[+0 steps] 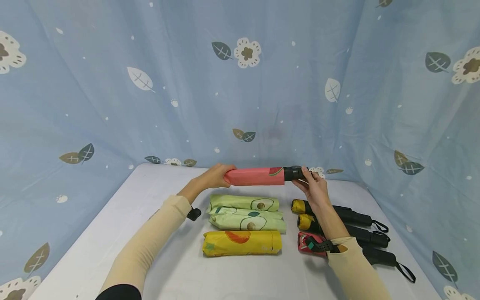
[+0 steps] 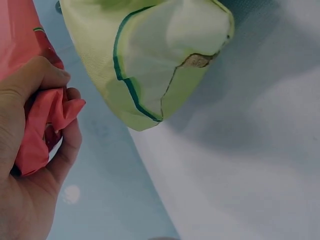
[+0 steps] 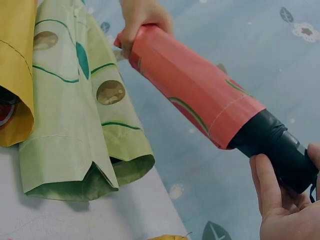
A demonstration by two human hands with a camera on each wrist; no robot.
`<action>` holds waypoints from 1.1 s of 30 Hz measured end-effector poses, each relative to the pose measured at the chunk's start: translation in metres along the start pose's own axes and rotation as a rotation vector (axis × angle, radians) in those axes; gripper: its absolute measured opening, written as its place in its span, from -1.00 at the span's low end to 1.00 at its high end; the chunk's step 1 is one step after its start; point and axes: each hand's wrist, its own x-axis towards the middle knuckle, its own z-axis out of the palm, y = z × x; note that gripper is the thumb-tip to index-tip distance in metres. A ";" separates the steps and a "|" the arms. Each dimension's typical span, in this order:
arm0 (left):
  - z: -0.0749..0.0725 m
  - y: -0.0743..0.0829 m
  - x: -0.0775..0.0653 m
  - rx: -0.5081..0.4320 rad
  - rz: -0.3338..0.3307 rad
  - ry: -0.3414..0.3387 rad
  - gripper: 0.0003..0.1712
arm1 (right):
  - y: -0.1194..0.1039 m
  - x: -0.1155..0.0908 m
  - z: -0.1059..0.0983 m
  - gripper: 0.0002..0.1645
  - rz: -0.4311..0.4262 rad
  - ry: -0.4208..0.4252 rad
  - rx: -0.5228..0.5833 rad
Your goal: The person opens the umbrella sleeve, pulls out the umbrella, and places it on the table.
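A coral-red watermelon-print sleeve (image 1: 255,176) is held level above the far part of the table, with a black folded umbrella (image 1: 293,173) sticking out of its right end. My left hand (image 1: 217,177) grips the sleeve's closed left end; the left wrist view shows the cloth (image 2: 40,130) bunched between thumb and fingers. At the other end, my right hand (image 1: 316,189) holds the umbrella's black handle between thumb and fingers, as the right wrist view shows at the handle (image 3: 282,155). Most of the umbrella is hidden inside the sleeve.
Green avocado-print sleeves (image 1: 247,221) lie side by side on the white table (image 1: 180,266), with a yellow fruit-print sleeve (image 1: 241,243) nearer me. To the right, beneath my right forearm, lie several black umbrellas (image 1: 356,216) with yellow or red ends. A blue patterned curtain (image 1: 187,104) hangs behind.
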 end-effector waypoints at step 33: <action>0.005 -0.013 -0.014 -0.055 -0.044 0.019 -0.43 | -0.009 -0.005 -0.023 -0.10 0.010 0.065 0.062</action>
